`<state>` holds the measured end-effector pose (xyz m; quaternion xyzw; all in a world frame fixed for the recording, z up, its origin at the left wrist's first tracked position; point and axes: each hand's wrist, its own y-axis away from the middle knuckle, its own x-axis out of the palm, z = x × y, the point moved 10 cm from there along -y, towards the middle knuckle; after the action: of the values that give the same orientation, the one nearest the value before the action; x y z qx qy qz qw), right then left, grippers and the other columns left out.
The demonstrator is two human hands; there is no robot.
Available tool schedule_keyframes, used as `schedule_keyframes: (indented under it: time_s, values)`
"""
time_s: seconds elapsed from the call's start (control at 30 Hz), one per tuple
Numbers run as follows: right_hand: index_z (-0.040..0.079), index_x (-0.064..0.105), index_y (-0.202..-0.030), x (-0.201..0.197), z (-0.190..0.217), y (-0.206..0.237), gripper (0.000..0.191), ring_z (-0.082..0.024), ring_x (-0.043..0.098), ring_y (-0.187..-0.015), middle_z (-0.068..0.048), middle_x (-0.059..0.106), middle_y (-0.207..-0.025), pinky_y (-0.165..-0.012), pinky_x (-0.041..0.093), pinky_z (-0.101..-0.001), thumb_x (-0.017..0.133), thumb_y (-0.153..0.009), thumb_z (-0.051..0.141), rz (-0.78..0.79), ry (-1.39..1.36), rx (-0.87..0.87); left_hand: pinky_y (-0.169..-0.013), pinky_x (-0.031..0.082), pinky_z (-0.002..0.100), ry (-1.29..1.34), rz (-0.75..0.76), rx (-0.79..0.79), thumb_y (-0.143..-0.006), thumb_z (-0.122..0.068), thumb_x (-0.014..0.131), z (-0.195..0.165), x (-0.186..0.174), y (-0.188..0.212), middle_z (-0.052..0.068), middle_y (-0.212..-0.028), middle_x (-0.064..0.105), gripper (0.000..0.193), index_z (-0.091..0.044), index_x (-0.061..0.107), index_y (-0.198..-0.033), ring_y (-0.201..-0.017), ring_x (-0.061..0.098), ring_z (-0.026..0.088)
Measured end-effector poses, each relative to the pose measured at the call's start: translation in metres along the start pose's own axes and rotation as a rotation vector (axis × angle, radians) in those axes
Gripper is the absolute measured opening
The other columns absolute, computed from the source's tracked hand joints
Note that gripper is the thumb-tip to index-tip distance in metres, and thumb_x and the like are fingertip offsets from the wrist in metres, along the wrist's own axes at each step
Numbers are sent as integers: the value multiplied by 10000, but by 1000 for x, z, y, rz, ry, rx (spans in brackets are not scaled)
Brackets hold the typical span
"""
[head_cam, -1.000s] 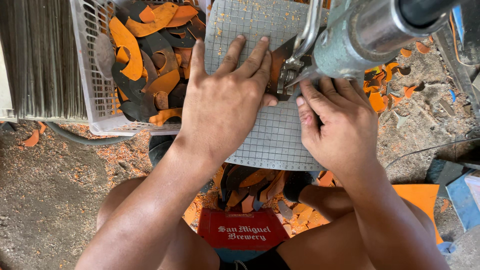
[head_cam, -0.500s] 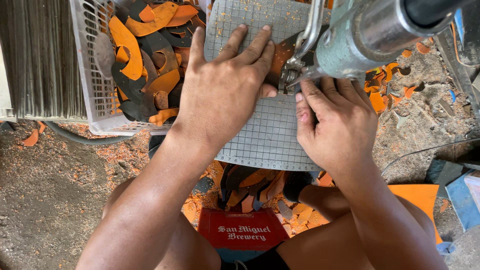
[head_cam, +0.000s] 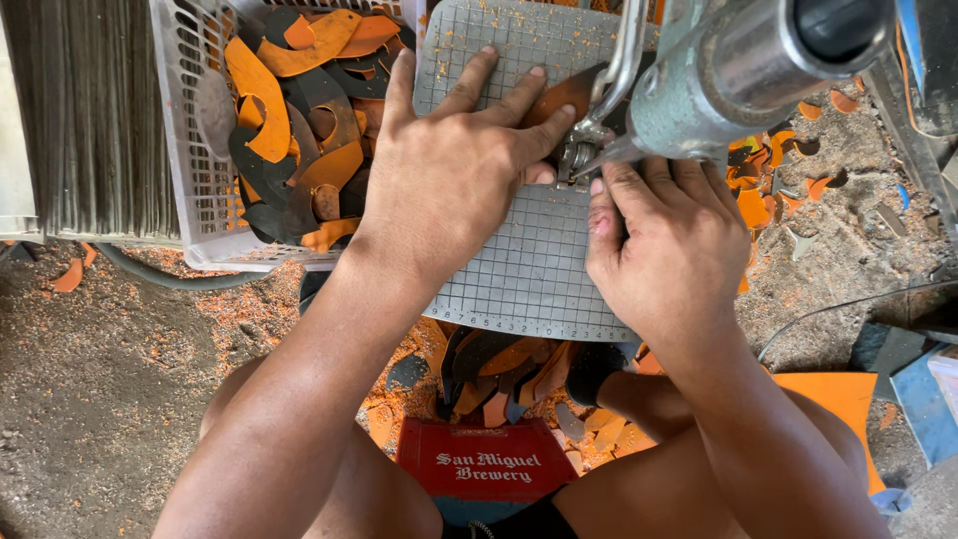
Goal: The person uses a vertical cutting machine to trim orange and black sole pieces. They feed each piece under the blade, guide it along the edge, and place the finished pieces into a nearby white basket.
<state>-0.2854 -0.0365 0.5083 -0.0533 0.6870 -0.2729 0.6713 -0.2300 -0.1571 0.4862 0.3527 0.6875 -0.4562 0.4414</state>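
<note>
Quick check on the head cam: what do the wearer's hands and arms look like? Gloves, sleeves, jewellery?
Both bare: left hand and right hand have no gloves, rings or watch. Forearms are uncovered up to the frame edge, no sleeves visible. Fingernails are short; nothing is strapped or taped on either wrist.

Bright daylight, soft shadows, sharp focus, glare on metal cylinder [head_cam: 768, 60].

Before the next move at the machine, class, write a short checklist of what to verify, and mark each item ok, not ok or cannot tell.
1. Left hand flat on the orange piece: ok.
2. Right hand fingertips clear of the machine foot: not ok, they sit right beside it.
3. Piece lying on the gridded mat: ok.
4. Piece lined up under the foot: cannot tell, hidden.
5. White basket within reach: ok.
</note>
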Motion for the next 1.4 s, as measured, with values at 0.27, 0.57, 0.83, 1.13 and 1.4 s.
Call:
schedule_keyframes:
  time_s: [0.27, 0.57, 0.83, 1.13, 1.4]
  values:
    - [36, 754, -1140, -4, -1, -4, 193, -380, 668, -1037, -170, 695, -1066, -991, 529, -488, 721, -1000, 165, 100, -30, 123, -1152, 260, 720, -14, -47, -43, -968, -390, 658, 7, -11, -11, 4, -1472, 596, 385, -316, 703, -1343, -1401, 501, 256]
    - [51, 781, -977, -11, -55, 16, 123, -270, 630, -1067, -84, 782, -1016, -964, 496, -467, 874, -924, 112, 55, -188, -33, -874, 582, 519, 271, -25, -332, -966, -211, 753, 82, -20, 13, 184, -1113, 746, 237, -42, 627, -1074, -974, 724, 369]
    - [206, 814, -1150, 54, -262, 130, 300, -356, 714, -892, -209, 750, -1063, -794, 548, -507, 857, -892, 354, 540, 200, 861, -774, 565, 550, -119, 38, -474, -941, -390, 868, 167, -75, 74, 302, -905, 710, 581, 95, 644, -1169, -854, 710, 453]
    - [273, 550, -1434, 347, 8, 313, 538, -381, 467, -1290, -140, 461, -1479, -997, 419, -513, 719, -925, 228, 1331, -236, 313, -808, 569, 523, 45, 195, -614, -978, -493, 788, 153, -64, 81, 236, -910, 736, 509, -33, 712, -1180, -865, 747, 385]
    - [275, 595, -1410, 351, 65, 282, 454, -294, 570, -1311, -58, 585, -1429, -1078, 484, -437, 596, -986, 110, 1046, -296, 241, -747, 568, 535, 102, 153, -537, -927, -466, 800, 131, -59, 82, 231, -908, 744, 509, -30, 708, -1174, -852, 735, 425]
